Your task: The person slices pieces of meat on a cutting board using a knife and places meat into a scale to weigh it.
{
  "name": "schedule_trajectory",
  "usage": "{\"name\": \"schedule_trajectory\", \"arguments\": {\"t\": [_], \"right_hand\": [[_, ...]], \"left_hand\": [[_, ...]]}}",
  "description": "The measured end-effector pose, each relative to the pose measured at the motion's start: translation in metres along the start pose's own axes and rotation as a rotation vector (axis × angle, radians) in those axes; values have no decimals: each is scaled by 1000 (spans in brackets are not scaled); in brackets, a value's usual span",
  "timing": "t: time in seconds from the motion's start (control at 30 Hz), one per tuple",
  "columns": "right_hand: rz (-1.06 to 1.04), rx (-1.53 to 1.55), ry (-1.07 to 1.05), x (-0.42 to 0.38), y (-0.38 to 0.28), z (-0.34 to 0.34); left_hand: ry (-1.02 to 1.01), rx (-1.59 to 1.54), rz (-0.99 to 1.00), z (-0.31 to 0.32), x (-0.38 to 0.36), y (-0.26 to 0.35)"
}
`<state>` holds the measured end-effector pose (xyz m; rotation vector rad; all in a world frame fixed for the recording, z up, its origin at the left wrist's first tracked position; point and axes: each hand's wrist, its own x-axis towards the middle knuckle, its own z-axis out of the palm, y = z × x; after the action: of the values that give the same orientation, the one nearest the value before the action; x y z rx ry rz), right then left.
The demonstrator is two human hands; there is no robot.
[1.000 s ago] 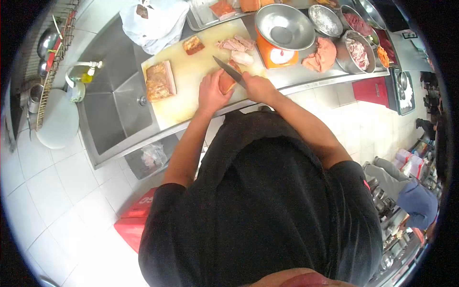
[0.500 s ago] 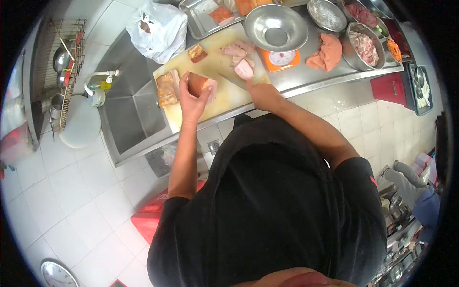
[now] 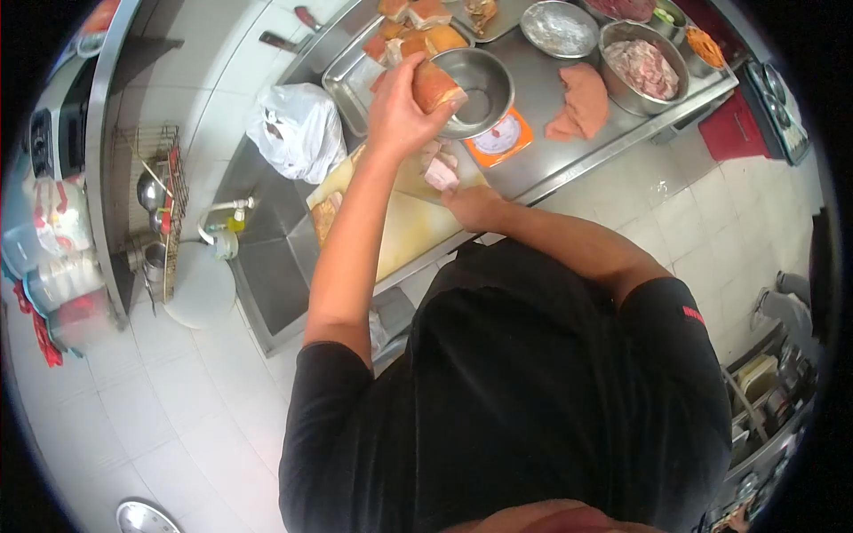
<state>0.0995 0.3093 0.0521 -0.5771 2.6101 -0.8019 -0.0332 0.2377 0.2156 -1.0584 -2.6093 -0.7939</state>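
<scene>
My left hand [image 3: 400, 120] is closed around a block of browned-skin pork [image 3: 435, 87], lifted over the left rim of a steel bowl [image 3: 499, 102]. The bowl rests on an orange dial scale [image 3: 500, 140]. Low over the cutting board [image 3: 418, 235], my right hand [image 3: 475, 209] grips a knife [image 3: 425, 197], its blade pointing left. Pale cut pork [image 3: 442, 172] lies just beyond the blade. Another browned slab [image 3: 325, 216] sits at the board's left side, partly hidden by my left forearm.
Behind the board, a metal tray [image 3: 351, 89] bears several pork blocks. A white plastic bag [image 3: 298, 133] stands by the sink [image 3: 280, 280]. An orange cloth [image 3: 579, 102] and a steel pot of raw meat [image 3: 644, 71] are to the right. A person's legs [image 3: 784, 306] show far right.
My left hand has raised the pork block off the board and carried it forward and right to the bowl. My right hand keeps the knife near the board. The whole view has shifted.
</scene>
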Motion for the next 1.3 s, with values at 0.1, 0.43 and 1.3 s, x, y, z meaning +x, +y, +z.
{"name": "schedule_trajectory", "arguments": {"t": [0.1, 0.43, 1.3], "right_hand": [[-12, 40, 23, 4, 8, 5], [-77, 110, 14, 15, 22, 23], [19, 132, -46, 2, 7, -2]], "left_hand": [[-119, 45, 56, 33, 18, -3], [-205, 138, 98, 75, 14, -17], [-74, -437, -228, 47, 2, -18]]}}
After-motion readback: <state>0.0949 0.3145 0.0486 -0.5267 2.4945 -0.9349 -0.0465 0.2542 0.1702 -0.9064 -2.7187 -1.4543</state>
